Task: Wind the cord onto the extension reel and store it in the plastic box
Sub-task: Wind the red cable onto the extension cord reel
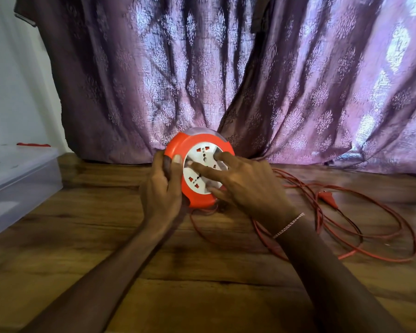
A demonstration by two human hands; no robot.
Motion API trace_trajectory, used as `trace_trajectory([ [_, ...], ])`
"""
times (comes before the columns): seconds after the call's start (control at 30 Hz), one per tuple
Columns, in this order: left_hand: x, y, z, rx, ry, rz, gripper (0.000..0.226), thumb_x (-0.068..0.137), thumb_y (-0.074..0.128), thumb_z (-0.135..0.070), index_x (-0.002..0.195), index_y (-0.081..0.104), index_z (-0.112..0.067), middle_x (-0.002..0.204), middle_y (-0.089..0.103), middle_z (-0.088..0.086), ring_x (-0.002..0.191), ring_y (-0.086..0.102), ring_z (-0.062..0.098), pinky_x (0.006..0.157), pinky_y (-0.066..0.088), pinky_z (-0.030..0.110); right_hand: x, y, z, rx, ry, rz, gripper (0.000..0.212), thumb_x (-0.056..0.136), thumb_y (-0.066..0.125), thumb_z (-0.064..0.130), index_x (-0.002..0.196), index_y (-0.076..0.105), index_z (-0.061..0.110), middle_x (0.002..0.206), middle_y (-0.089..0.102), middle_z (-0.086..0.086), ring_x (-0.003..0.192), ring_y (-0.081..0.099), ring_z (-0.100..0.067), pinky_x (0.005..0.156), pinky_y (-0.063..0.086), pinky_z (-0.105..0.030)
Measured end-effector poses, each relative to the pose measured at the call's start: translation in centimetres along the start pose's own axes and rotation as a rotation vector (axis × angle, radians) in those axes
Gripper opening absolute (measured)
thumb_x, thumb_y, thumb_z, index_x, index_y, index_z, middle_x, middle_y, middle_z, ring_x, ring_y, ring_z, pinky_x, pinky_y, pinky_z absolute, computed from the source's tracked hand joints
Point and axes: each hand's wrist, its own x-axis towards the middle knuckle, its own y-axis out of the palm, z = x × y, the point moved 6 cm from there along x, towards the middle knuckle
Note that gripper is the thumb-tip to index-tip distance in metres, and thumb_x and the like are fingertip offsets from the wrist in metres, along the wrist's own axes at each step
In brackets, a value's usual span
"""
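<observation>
Head view: left hand (162,188) fingers clamp the extension reel (198,171); right hand (247,186) fingers splayed on it.

One reel (197,169), red with a white face. Three sockets counted on that face, part of it hidden under fingers. One red cord (360,227), lying in several loose loops toward the right edge of the floor (202,284). One plug (327,198) among the loops. One clear plastic box (17,183) at the left edge. Two hands: left hand (161,188), right hand (247,186). One bracelet (288,224). One purple curtain (226,80).
</observation>
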Motion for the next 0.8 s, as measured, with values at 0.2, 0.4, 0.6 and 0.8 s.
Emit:
trace_trajectory([
  [0.2,-0.4,0.4,-0.6,0.02,0.045,0.039,0.041,0.097,0.035,-0.061,0.103,0.055,-0.025,0.071,0.058,-0.008,0.071,0.064,0.028,0.064,0.05,0.043,-0.2,-0.1,-0.5,0.028,0.09,-0.078,0.06,0.082,0.057,0.065,0.139,0.054,0.048,0.083,0.073,-0.002,0.062,0.069,-0.034,0.049,0.046,-0.035],
  [0.4,-0.7,0.2,-1.7,0.067,0.119,-0.012,0.056,0.098,0.03,-0.065,0.104,0.057,-0.017,0.07,0.057,-0.003,0.067,0.063,0.034,0.06,0.048,0.042,-0.9,1.9,-1.0,0.703,0.94,-0.099,0.065,0.068,0.066,0.08,0.107,0.056,0.028,0.078,0.076,-0.006,0.069,0.073,-0.028,0.061,0.055,-0.034],
  [0.6,-0.5,0.0,-1.4,0.046,0.062,-0.038,0.056,0.098,0.029,-0.066,0.101,0.055,-0.018,0.077,0.065,0.006,0.072,0.063,0.036,0.062,0.048,0.044,-0.9,0.9,-2.1,0.563,0.76,-0.163,0.054,0.075,0.066,0.078,0.102,0.056,0.032,0.072,0.073,0.004,0.067,0.072,-0.021,0.063,0.055,-0.036],
  [0.8,0.0,-0.2,-0.6,0.013,0.003,-0.052,0.044,0.099,0.034,-0.057,0.094,0.052,-0.017,0.071,0.058,-0.003,0.07,0.061,0.032,0.061,0.046,0.042,-0.2,-0.5,-0.4,0.056,0.09,-0.091,0.057,0.089,0.055,0.058,0.143,0.049,0.04,0.118,0.066,0.002,0.085,0.071,-0.025,0.048,0.048,-0.033],
])
